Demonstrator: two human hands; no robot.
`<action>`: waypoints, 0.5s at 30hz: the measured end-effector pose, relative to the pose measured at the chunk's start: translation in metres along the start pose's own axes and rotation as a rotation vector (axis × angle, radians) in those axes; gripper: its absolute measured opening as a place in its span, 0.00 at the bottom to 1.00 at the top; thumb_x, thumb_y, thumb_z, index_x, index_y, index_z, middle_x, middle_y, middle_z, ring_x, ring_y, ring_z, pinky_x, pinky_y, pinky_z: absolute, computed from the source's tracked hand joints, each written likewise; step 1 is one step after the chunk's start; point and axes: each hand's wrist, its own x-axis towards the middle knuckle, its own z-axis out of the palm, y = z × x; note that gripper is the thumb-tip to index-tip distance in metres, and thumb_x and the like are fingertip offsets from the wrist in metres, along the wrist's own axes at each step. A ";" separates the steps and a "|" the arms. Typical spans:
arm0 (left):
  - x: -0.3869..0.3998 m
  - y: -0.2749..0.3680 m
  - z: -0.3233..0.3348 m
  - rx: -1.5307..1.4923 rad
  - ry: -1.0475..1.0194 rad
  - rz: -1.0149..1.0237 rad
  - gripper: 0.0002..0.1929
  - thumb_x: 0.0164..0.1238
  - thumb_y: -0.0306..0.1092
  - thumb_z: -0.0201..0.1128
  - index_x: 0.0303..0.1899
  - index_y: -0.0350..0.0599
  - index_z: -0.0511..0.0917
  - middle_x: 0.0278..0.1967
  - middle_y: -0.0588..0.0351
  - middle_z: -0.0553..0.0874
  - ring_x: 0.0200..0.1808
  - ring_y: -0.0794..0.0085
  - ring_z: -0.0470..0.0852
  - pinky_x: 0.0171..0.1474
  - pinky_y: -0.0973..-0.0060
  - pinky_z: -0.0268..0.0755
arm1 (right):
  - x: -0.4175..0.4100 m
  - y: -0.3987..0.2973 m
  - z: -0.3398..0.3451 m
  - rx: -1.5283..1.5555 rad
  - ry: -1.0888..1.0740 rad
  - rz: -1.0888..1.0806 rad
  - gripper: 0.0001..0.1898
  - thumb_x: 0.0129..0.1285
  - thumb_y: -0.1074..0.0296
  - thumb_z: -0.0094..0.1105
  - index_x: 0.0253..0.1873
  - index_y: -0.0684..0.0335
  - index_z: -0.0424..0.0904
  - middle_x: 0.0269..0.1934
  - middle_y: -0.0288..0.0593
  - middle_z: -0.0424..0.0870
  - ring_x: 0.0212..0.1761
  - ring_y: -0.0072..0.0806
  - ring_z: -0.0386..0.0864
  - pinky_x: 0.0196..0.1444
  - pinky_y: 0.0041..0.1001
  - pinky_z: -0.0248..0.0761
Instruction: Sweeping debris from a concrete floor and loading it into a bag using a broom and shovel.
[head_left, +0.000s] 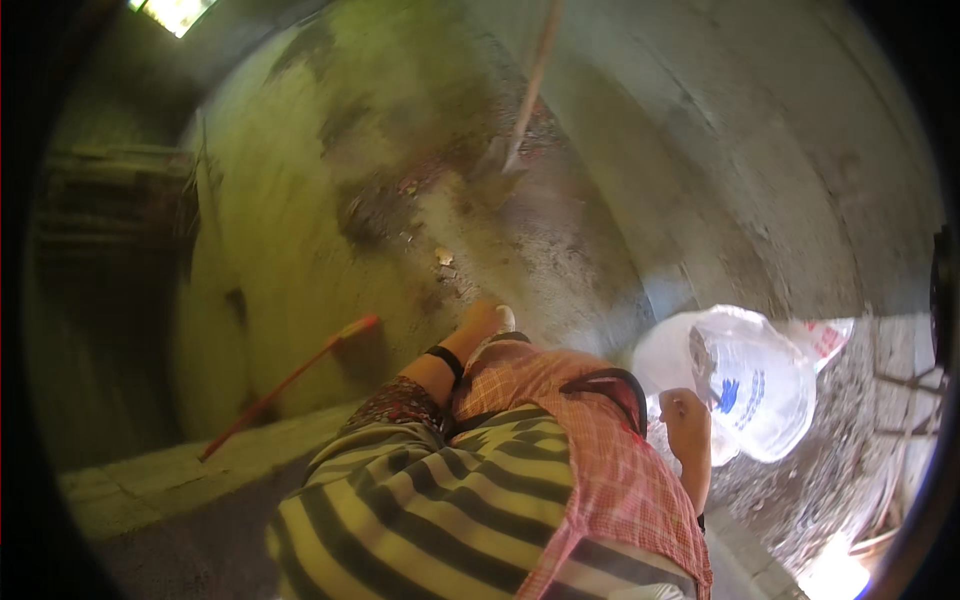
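Observation:
My left hand (480, 321) is in front of my body, below a patterned sleeve and a black band. Its fingers are blurred, and a small white thing (506, 319) shows beside it; whether they touch is unclear. To the right, my right hand (682, 411) has its fingers curled, close against a translucent plastic bag (750, 382) with blue print. Whether it grips the bag cannot be told. Farther ahead a shovel (499, 159) stands with its blade on the dirt floor and its wooden handle rising. A red long-handled tool (292, 375) slants at the left.
Concrete walls (720, 150) rise on the right. Small debris (444, 257) and dark rubble (375, 210) lie on the ground ahead. A concrete ledge (150, 487) runs along the lower left, and a dark recess is beyond it. Rough ground with sticks (892, 480) is at the lower right.

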 end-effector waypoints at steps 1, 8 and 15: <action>0.004 -0.048 0.004 0.024 0.038 -0.098 0.18 0.52 0.44 0.56 0.35 0.39 0.82 0.37 0.40 0.83 0.41 0.49 0.81 0.43 0.60 0.73 | 0.012 -0.012 0.006 -0.027 -0.043 -0.029 0.12 0.62 0.61 0.57 0.37 0.66 0.79 0.21 0.43 0.79 0.23 0.27 0.77 0.29 0.28 0.67; -0.005 -0.230 -0.053 -0.080 0.167 -0.612 0.19 0.55 0.46 0.58 0.37 0.38 0.83 0.42 0.41 0.83 0.48 0.50 0.80 0.47 0.62 0.73 | 0.129 -0.115 0.097 -0.163 -0.188 -0.206 0.13 0.61 0.59 0.57 0.39 0.65 0.79 0.24 0.44 0.80 0.25 0.27 0.77 0.33 0.28 0.69; -0.037 -0.313 -0.008 -0.207 0.153 -0.788 0.17 0.54 0.43 0.56 0.39 0.41 0.83 0.40 0.41 0.83 0.46 0.50 0.81 0.48 0.62 0.73 | 0.191 -0.179 0.146 -0.172 -0.361 -0.285 0.13 0.62 0.61 0.55 0.38 0.67 0.78 0.24 0.40 0.79 0.26 0.22 0.76 0.31 0.24 0.67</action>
